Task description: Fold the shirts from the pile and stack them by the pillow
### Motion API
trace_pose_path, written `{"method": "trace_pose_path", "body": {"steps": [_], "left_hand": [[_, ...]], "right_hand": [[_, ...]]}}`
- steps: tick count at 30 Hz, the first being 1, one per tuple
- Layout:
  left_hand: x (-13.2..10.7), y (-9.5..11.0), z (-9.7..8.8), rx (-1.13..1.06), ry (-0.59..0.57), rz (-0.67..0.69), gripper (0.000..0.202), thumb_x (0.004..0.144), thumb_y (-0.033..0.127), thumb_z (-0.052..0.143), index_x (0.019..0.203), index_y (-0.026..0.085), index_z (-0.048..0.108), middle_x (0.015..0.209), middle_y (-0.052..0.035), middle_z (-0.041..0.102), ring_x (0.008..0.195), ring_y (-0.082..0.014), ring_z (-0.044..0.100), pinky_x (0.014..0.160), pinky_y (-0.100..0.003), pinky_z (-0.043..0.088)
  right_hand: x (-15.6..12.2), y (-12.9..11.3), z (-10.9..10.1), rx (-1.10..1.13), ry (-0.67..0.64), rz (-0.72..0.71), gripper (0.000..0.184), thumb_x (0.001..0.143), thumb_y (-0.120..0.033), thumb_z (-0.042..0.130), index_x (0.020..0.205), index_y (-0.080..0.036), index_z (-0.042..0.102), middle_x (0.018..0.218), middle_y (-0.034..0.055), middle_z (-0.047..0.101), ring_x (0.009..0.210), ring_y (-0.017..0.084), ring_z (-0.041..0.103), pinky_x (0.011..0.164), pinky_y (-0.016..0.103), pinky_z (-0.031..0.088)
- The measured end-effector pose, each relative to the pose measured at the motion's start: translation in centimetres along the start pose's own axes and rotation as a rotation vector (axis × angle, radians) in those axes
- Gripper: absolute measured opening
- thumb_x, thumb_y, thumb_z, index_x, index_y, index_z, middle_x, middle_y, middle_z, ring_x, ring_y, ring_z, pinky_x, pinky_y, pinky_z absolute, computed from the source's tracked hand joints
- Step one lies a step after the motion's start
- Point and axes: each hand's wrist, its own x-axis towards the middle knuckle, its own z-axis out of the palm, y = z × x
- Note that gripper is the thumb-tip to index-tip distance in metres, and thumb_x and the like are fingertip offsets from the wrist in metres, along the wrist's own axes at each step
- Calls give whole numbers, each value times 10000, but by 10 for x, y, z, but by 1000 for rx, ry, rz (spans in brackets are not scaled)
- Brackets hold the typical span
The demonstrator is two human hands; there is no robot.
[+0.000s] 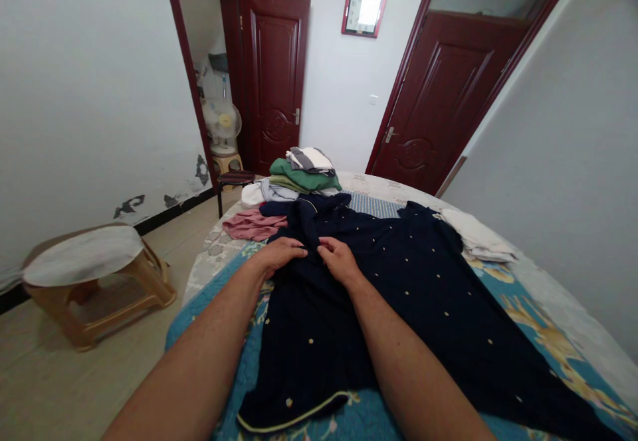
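Note:
A navy pajama shirt [403, 275] with small pale flowers and pale piping lies spread in front of me. Its collar end is bunched toward the far side, and a piped hem or cuff shows at the near left. My left hand [280, 255] is closed on the shirt's front just below the collar, thumb pointing inward. Close beside it, my right hand [339, 260] pinches a fold of the same cloth between thumb and fingers. Whether a button sits between the fingertips is too small to tell.
A stack of folded clothes [306, 178] and a pink cloth [255, 224] lie beyond my hands. White folded cloth [478, 235] is at the right. A blue floral quilt [226, 301] lies under the shirt. A plastic stool [94, 281] stands on the floor at left.

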Motion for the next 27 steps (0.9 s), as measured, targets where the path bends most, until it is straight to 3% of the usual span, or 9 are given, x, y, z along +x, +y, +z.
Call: {"method": "trace_pose_path", "body": {"steps": [3,8,12,18,27], "left_hand": [[3,0,2,23,28,-18,328,656,445,765,847,179,771,838,-49,767,793,-232,679,710,-309,494],[3,-6,7,113,111,69,341,702,466,731,880,180,777,824,-23,755,769,-208,651,703,-289,462],[0,-8,9,157,139,96,381,747,513,687,898,173,767,778,-15,727,703,-195,614,646,-287,428],[4,-10,10,239,221,123,393,752,533,674,874,174,772,809,-33,736,765,-218,632,677,-295,435],[1,-10,12,171,191,108,368,761,535,663,851,188,746,793,-20,721,729,-198,622,655,-286,437]], "right_hand": [[0,0,-2,-25,-11,-6,297,871,-394,597,1051,-200,733,769,5,690,651,154,606,609,261,471],[0,0,-6,18,-12,2,270,862,-427,612,977,-198,697,696,-30,621,617,141,568,595,249,445],[1,0,-9,32,-58,44,292,886,-428,575,1018,-197,695,649,-38,600,605,144,568,590,246,436],[4,5,-11,72,-74,55,344,887,-430,574,1098,-194,710,658,-34,614,580,136,558,567,240,431],[7,9,-10,124,-94,42,345,885,-358,539,1115,-211,750,681,-18,634,596,134,569,576,241,442]]}}
